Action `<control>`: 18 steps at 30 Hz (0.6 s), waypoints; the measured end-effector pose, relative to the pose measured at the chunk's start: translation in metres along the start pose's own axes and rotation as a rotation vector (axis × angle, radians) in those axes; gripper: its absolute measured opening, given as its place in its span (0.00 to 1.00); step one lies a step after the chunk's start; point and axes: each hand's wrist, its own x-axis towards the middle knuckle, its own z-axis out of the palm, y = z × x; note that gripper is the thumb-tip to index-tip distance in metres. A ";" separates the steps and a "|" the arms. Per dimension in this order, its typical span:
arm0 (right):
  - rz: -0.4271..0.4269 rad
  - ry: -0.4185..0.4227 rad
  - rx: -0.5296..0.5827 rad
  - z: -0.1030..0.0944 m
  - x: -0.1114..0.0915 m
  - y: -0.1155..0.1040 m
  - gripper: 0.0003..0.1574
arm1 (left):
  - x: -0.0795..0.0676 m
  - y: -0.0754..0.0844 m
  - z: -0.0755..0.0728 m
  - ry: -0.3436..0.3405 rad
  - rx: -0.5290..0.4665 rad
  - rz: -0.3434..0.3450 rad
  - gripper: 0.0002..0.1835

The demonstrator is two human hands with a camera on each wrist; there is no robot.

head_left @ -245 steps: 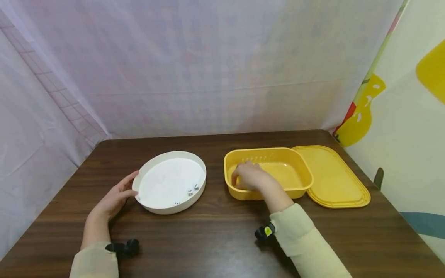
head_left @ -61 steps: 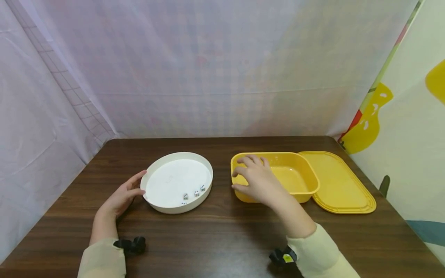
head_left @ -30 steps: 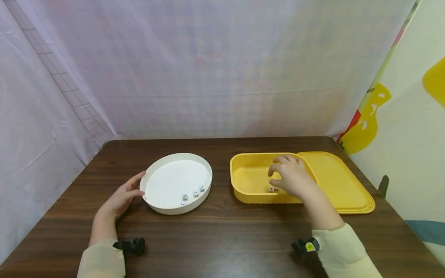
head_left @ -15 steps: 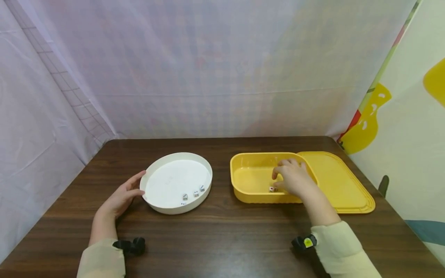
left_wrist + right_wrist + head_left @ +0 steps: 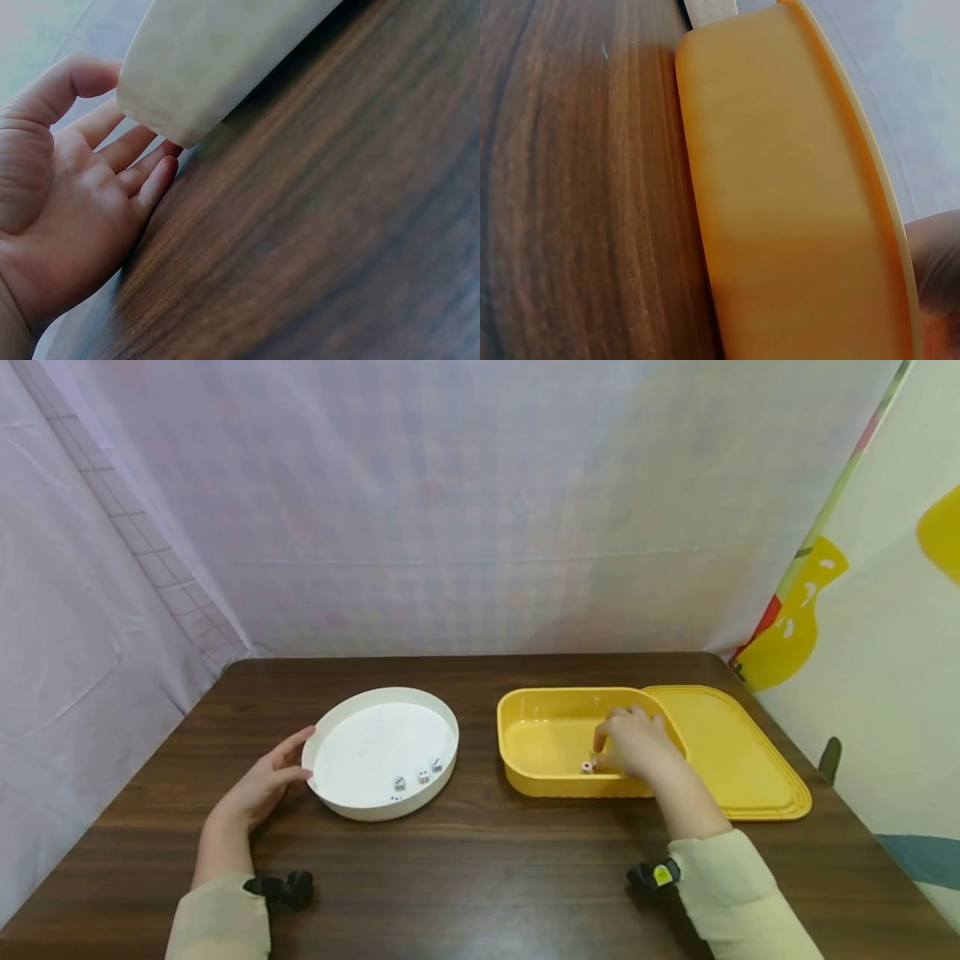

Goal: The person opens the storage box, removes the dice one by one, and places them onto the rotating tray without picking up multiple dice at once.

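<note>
My left hand (image 5: 255, 787) rests against the left side of a round white tray (image 5: 330, 797), thumb and index finger at its rim. In the left wrist view the left hand's fingers (image 5: 94, 176) reach the tray's outer wall (image 5: 195, 67). Several small white dice (image 5: 400, 783) lie inside the tray, toward its front right. My right hand (image 5: 637, 747) reaches into a yellow plastic container (image 5: 517, 785), thumb and index finger apart. By its thumb lie two small dice, one of them a red-spotted die (image 5: 587, 767); the thumb partly covers the other. The right wrist view shows mostly the container's wall (image 5: 780, 180).
A flat yellow lid (image 5: 738, 760) lies right of the container, its left edge behind or under it. All stands on a dark wooden table (image 5: 450, 877). A pale cloth (image 5: 480, 510) hangs behind the table.
Over two seconds my right hand has moved right and then lowered into the container, its thumb coming up to the dice there. My left hand stays at the tray.
</note>
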 end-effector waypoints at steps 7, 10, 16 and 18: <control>0.007 -0.041 -0.006 0.000 0.000 0.001 0.06 | -0.001 0.000 0.000 0.001 0.007 0.004 0.40; 0.002 -0.047 -0.013 0.000 0.000 0.002 0.06 | -0.001 -0.001 0.000 0.000 0.008 0.007 0.40; -0.007 -0.035 -0.018 0.000 0.002 0.002 0.06 | -0.001 -0.002 0.000 0.004 0.010 0.011 0.40; -0.009 -0.024 -0.017 0.000 0.002 0.002 0.06 | -0.001 -0.002 0.000 0.005 0.011 0.012 0.40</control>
